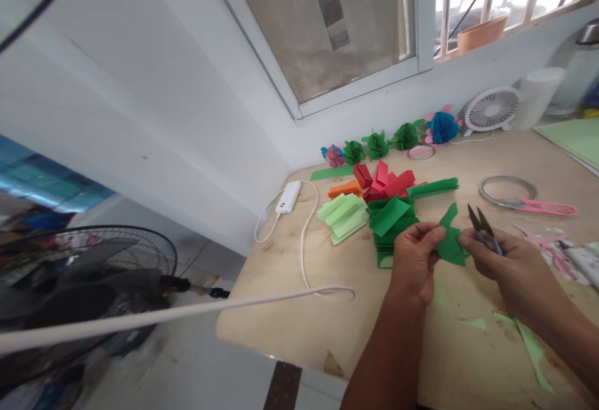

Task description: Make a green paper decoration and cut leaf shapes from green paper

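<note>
green paper (450, 244) (jagged edge), steel thread snips (481, 224)

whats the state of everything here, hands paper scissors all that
left hand, pinching a green paper cutout
green paper cutout, held upright, jagged edges
right hand, gripping small scissors
small scissors, blades open
dark green paper stack, folded in pleats, on table
pink-handled scissors, lying on table
power bank, lying on table, cable attached
desk fan, standing upright
</note>
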Demonstrator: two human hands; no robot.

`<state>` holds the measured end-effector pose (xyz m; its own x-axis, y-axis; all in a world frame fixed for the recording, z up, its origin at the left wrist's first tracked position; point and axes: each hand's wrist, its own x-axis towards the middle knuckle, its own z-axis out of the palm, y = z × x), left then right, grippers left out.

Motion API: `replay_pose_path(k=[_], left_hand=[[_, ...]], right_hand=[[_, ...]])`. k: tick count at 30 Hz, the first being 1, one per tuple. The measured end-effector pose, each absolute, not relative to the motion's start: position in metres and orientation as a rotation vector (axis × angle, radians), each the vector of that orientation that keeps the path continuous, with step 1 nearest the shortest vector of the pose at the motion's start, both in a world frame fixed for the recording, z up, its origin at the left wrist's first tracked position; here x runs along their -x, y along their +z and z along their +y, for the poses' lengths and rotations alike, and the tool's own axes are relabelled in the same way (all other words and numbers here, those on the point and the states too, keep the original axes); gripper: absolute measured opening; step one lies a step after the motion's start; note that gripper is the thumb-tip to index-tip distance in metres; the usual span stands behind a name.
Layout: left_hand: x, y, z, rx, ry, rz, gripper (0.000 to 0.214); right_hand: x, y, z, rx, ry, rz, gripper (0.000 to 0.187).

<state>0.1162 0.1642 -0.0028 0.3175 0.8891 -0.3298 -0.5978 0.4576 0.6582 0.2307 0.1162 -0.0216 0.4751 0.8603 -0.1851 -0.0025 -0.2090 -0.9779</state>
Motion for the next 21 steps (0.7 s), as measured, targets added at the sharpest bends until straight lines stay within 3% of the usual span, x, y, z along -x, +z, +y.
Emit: replay_pose_path(k=[21], left_hand=[[-0.1131,-0.0093,0.1617,-0.757,1.021,0.832,0.026]], right_hand=[[-0.2284,-0.0131,0.1186,1.387,1.024,-0.626,0.044]])
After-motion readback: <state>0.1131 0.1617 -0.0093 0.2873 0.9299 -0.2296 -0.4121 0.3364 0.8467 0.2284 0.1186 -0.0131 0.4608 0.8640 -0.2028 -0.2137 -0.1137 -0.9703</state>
